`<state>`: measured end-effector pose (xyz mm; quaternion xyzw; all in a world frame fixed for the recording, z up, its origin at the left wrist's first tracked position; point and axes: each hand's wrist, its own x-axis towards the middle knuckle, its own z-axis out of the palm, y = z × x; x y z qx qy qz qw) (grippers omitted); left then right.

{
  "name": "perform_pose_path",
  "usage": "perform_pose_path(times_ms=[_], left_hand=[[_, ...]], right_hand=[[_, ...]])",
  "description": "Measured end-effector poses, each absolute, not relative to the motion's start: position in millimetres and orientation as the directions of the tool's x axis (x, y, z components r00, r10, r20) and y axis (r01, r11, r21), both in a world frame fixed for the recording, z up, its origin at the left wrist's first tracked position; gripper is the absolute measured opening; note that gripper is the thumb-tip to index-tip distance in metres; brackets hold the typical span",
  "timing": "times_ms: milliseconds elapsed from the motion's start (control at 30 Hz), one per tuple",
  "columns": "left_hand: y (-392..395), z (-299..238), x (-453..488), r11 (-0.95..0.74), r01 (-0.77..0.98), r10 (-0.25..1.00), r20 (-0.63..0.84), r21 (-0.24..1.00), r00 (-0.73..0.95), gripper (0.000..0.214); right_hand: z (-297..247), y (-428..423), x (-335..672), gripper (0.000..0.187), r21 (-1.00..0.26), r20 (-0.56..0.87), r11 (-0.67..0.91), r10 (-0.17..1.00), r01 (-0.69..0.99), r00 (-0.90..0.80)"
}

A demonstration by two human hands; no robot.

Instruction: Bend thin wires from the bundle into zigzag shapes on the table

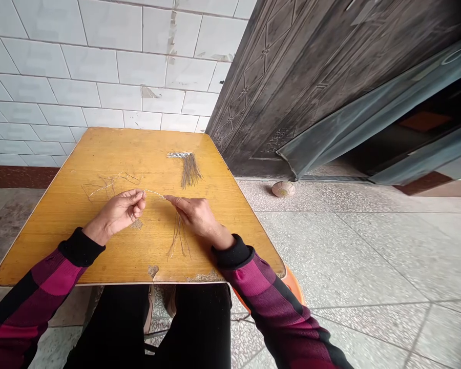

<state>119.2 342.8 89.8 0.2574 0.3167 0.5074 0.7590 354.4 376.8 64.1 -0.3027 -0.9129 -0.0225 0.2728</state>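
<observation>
A thin white strand (153, 192), wire or cord, stretches in a slight bow between my two hands above the table. My left hand (123, 211) pinches one end between thumb and fingertips, and a short bit shows below its fingers. Thumb and fingers of my right hand (197, 214) close on the other end. Several thin brownish strands (180, 238) hang or lie below the right hand; whether it holds them is hidden. Beyond the left hand, tangled thin strands (106, 183) lie loose. Farther back rests a bent bundle of strands (191, 170), whitish along its top part.
The yellow wooden table (146, 146) has worn patches near its front edge. White wall tiles (111, 66) rise behind it. Right of it stand a dark carved door (269, 87) and a hanging curtain (322, 120). A ball (283, 189) lies on the floor; an orange stool (292, 284) shows under the table's right corner.
</observation>
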Motion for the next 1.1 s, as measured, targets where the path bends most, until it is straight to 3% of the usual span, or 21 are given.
perform_pose_path(times_ms=[800,1100], left_hand=[[344.3,112.2,104.5,0.314,-0.789,0.937,-0.305,0.529,0.168,0.036],[347.4,112.6,95.2,0.384,-0.705,0.912,-0.363,0.597,0.189,0.031]], right_hand=[[65.9,370.0,349.8,0.024,-0.356,0.428,0.803,0.594,0.477,-0.681],[68.4,375.5,355.1,0.023,-0.357,0.382,0.741,0.672,0.569,-0.635]])
